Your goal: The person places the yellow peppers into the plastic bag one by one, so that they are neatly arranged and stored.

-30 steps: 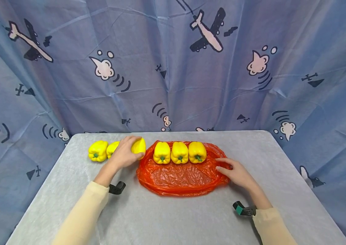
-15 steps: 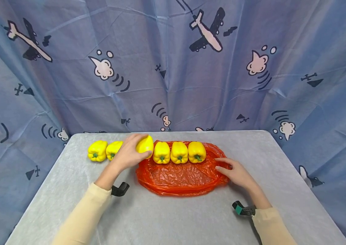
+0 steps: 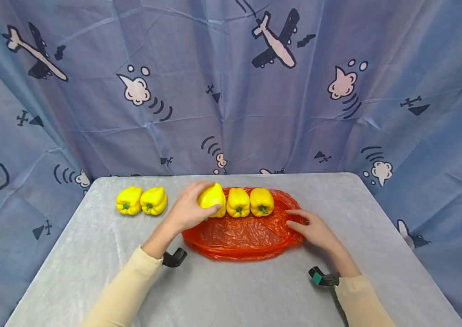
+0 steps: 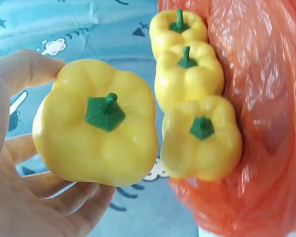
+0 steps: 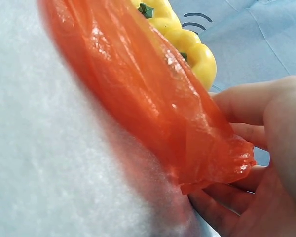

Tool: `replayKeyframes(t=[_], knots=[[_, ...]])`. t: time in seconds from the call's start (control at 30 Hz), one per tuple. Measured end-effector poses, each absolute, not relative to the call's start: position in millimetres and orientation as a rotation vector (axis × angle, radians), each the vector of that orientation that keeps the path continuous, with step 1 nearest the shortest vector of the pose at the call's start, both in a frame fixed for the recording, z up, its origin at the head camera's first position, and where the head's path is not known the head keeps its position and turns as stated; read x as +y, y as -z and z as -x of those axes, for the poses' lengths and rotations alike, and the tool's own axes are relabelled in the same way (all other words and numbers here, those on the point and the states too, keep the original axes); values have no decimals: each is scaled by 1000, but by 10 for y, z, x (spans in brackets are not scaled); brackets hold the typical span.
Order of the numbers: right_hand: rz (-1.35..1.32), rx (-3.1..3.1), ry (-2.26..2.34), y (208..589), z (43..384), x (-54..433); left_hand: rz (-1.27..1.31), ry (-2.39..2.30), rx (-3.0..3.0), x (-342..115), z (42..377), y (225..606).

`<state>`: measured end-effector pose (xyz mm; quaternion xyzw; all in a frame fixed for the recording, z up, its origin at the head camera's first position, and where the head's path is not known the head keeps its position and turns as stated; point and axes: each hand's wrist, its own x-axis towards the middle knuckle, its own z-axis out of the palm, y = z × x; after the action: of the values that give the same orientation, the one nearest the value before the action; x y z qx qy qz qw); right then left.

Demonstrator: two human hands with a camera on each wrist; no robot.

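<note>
My left hand (image 3: 190,210) grips a yellow bell pepper (image 4: 96,131), its green stem facing the left wrist camera. Over the left end of an open red plastic bag (image 3: 239,240), this pepper covers most of another one (image 4: 202,140) in the head view. Three peppers stand in a row along the bag's far side, among them a middle one (image 3: 238,203) and a right one (image 3: 261,202). At the bag's right end, my right hand (image 3: 314,230) holds the gathered edge, thumb on one side and fingers curled on the other.
Two more yellow peppers, a left one (image 3: 129,200) and a right one (image 3: 154,200), sit side by side at the table's far left. The grey-white table (image 3: 235,295) ends at a blue curtain (image 3: 231,91) printed with planes.
My left hand has carried its pepper rightward, from beside the bag to over its left end. Both peppers on the left are now fully uncovered. My right hand stays at the bag's edge.
</note>
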<state>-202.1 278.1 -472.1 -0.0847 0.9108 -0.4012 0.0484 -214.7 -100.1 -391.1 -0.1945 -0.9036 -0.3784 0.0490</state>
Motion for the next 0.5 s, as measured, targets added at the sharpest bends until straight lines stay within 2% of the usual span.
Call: replayKeyframes(t=[0.5], knots=[[252, 2773, 1212, 4749, 2033, 2781, 623, 1289, -2711, -577, 2082, 4159]])
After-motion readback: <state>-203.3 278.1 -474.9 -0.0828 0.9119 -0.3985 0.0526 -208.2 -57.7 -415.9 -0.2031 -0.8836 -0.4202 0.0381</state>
